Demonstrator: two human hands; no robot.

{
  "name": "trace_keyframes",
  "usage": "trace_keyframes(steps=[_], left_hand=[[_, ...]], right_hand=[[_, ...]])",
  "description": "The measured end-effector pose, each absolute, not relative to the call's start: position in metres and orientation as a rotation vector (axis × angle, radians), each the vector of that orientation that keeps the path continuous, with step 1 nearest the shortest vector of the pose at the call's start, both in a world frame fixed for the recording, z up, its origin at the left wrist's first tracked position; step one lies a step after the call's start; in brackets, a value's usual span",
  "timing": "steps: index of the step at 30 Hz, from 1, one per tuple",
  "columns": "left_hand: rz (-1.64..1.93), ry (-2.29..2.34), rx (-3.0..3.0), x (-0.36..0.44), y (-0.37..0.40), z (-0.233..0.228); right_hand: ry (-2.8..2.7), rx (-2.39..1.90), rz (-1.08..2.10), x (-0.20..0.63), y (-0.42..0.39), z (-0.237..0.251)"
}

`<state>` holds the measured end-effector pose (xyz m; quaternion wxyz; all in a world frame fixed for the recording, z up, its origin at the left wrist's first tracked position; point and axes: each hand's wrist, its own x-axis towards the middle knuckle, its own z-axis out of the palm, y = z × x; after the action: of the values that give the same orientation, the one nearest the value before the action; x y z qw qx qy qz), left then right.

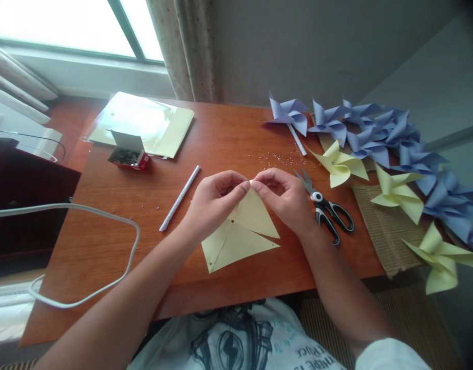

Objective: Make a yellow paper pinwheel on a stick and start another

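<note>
A yellow paper square (236, 241), slit from its corners toward the middle, lies in front of me with small holes at its centre and at some tips. My left hand (223, 198) pinches its far tip between thumb and fingers. Beside it, my right hand (282, 195) grips the same tip, and the two thumbs nearly meet there. A rolled white paper stick (180, 198) rests left of my left hand. Scissors (324, 205) with black and white handles lie, blades apart, just right of my right hand.
Yellow pinwheels (342, 164) and several purple pinwheels (375, 133) crowd the right side, partly on corrugated cardboard (386, 231). Paper sheets (139, 123) and an open red box (129, 154) of small metal pieces sit back left. A white cable (138, 236) loops over the left edge. Tiny scraps (277, 156) lie scattered.
</note>
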<state>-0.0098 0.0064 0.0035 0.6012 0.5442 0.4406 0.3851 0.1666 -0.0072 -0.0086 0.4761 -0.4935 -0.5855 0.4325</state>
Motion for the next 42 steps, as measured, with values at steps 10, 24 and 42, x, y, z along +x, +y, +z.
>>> trace_keyframes(steps=[10,24,42], left_hand=[[0.892,1.021,1.271,-0.0097,0.0066,0.0014],[0.892,1.02,1.351,-0.0095,0.0059,0.0012],[0.976,1.159,1.664,-0.0076,0.0034,0.0009]], right_hand=[[-1.424,-1.221,1.072,0.1655,-0.0073,-0.0061],[-1.42,-1.22,1.091,0.1655,-0.0073,-0.0052],[-1.425,-1.282,1.003,0.1641,-0.0083,-0.0038]])
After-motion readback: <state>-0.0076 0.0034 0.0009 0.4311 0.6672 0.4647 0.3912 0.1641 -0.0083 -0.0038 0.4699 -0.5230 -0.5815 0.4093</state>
